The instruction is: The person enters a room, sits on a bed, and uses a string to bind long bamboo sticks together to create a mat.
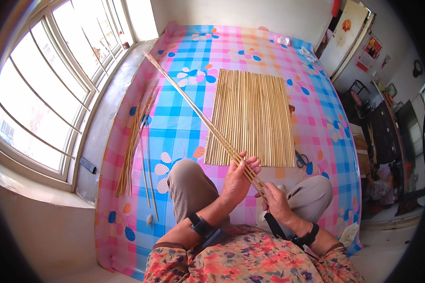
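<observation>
Both hands are busy here, just off the near edge of the slatted mat point(255, 120)! The left grip point(237, 181) lies palm upward close to the mat's near edge, thumb and fingers loosely around a slim bundle of stalks point(204, 116). The right grip point(276, 203), farther from the mat on its near side, is closed on the lower ends of that same bundle, fingertips gathered tight. And look at the length of it: the bundle slants across the mat's near left corner in view, then out past its left side, the feathery tips reaching beyond its far left corner. Whether it touches the mat, I cannot tell.

The mat itself, straw-coloured rods side by side, lies flat on a pink and blue checked sheet point(174, 127) with a flower pattern. Well to the left of the mat there's a heap of loose stalks point(129, 160), and a couple of separate stalks point(152, 184) lie between that heap and the mat. Over on the right, the scissors point(301, 159) sit just beside the mat's near right corner. Far off to its left, a dark remote control point(87, 165) rests on the windowsill point(99, 113).
</observation>
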`<state>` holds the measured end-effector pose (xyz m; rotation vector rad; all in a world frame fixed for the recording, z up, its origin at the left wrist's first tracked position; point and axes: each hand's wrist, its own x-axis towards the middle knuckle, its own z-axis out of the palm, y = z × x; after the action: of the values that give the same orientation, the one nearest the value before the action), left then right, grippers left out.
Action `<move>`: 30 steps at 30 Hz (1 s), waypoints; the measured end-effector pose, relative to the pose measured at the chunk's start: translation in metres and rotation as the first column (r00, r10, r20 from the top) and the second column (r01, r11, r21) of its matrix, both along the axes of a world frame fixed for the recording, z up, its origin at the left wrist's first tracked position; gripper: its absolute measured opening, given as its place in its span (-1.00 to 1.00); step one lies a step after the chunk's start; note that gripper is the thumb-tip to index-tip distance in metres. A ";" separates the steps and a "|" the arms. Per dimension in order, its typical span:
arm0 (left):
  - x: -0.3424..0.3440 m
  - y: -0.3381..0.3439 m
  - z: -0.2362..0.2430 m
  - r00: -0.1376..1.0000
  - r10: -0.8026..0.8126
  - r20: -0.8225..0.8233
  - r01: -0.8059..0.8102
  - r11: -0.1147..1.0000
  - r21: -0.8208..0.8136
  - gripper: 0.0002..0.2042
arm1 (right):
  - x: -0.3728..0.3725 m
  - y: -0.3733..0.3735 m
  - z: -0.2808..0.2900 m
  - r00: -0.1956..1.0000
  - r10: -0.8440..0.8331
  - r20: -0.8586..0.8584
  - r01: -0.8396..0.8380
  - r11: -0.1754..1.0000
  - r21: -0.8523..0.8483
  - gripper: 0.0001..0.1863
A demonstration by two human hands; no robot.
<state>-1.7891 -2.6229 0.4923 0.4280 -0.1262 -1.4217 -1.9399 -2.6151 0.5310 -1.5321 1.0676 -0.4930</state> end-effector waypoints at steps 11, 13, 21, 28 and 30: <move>-0.008 -0.012 -0.008 0.999 0.033 -0.043 -0.033 0.999 0.010 -0.64 | -0.007 -0.004 -0.006 0.971 0.033 -0.235 -0.117 0.928 -0.355 -0.76; -0.007 -0.012 -0.006 0.998 0.025 -0.050 -0.025 1.000 0.007 -0.64 | -0.009 -0.006 -0.004 0.976 0.040 -0.212 -0.120 0.917 -0.381 -0.76; -0.005 -0.015 -0.008 0.991 -0.058 -0.120 0.050 0.996 -0.068 -0.64 | -0.032 -0.015 -0.014 0.975 0.000 -0.221 -0.110 0.868 -0.485 -0.76; 0.043 -0.038 0.017 0.976 0.215 0.043 -0.212 0.976 -0.054 -0.64 | -0.070 -0.019 -0.014 0.993 -0.017 -0.121 -0.021 0.953 -0.303 -0.79; 0.055 -0.041 0.020 0.965 0.250 0.073 -0.248 0.968 -0.030 -0.63 | -0.076 -0.021 -0.004 0.991 -0.038 -0.131 0.008 0.975 -0.221 -0.81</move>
<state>-1.7343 -2.6641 0.5126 0.4642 -0.1436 -1.1559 -2.0163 -2.6361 0.5272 -1.7699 1.1664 -0.5447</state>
